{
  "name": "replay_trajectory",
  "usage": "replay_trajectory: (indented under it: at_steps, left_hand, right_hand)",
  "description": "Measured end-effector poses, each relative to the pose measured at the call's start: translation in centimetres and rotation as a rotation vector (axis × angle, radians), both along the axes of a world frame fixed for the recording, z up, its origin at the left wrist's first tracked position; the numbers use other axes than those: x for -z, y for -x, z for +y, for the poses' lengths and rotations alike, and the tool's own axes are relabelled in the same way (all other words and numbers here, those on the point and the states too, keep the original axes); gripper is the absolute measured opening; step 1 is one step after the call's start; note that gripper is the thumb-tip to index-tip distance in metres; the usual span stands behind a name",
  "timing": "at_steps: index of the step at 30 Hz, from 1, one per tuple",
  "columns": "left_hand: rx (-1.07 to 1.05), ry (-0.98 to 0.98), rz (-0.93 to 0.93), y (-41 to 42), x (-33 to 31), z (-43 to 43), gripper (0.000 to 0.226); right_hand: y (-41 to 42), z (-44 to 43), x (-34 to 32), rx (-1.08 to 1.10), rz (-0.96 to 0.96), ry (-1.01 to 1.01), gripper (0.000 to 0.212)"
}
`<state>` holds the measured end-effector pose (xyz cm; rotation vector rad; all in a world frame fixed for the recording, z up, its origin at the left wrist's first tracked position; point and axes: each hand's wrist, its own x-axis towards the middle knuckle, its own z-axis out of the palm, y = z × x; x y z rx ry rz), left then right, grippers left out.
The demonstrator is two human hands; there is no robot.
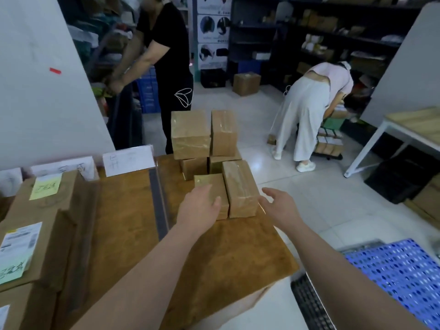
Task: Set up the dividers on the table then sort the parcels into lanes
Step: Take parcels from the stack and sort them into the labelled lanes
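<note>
Left hand (pixel 198 206) lying open on small brown taped cardboard parcel (pixel 209 186); right hand (pixel 277 206) hovering open beside taller taped parcel (pixel 240 189), brown wooden tabletop (pixel 238 253).

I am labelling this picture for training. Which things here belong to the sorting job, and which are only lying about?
Job:
- taped parcels stacked on the table
- grey divider
- lane signs
- left hand and right hand, both open

Lying about:
- blue crate
- floor box
- shelves

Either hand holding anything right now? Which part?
Nothing gripped. Left hand rests on the near small parcel's top; right hand is open beside the taller parcel.
</note>
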<state>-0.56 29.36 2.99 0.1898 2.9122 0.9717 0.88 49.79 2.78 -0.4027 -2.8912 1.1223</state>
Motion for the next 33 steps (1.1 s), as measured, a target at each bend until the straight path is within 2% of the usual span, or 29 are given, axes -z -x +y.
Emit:
replay_trajectory:
  at_steps: [6,9,12,14,16,20,26,30,33]
  left_hand:
    - [0.047,0.035,-0.136,5.6,2.1,3.0,0.052]
    - [0.057,-0.003,-0.181,7.8,2.8,4.5,0.042]
    - [0.044,-0.04,-0.24,9.3,3.9,6.0,0.042]
    - [0.038,-0.067,-0.277,10.2,5.0,6.8,0.042]
    - [0.013,-0.085,-0.313,10.8,5.9,7.7,0.048]
    - [-0.098,-0.126,-0.342,10.7,7.1,9.2,0.066]
    - [-0.233,-0.013,-0.408,10.0,8.2,12.1,0.114]
    - [-0.233,0.147,-0.337,9.1,8.4,13.7,0.118]
    - [-0.269,0.186,-0.348,8.9,8.0,14.6,0.119]
  right_hand:
    - [4.2,1.9,3.2,0.089,-0.114,0.082,0.048]
    - [6.3,2.3,4.2,0.145,-0.157,0.186,0.049]
    - [8.1,2.5,5.3,0.168,-0.207,0.299,0.049]
    - [9.0,2.8,6.2,0.184,-0.222,0.412,0.039]
    - [9.6,3.1,6.6,0.181,-0.234,0.528,0.027]
    - [10.4,4.4,7.9,0.224,-0.222,0.719,0.034]
    - [9.6,7.0,8.5,0.098,-0.284,0.728,0.036]
    - [9.1,8.2,8.9,0.05,-0.344,0.781,0.035]
    - [8.8,9.0,9.2,0.022,-0.369,0.736,0.034]
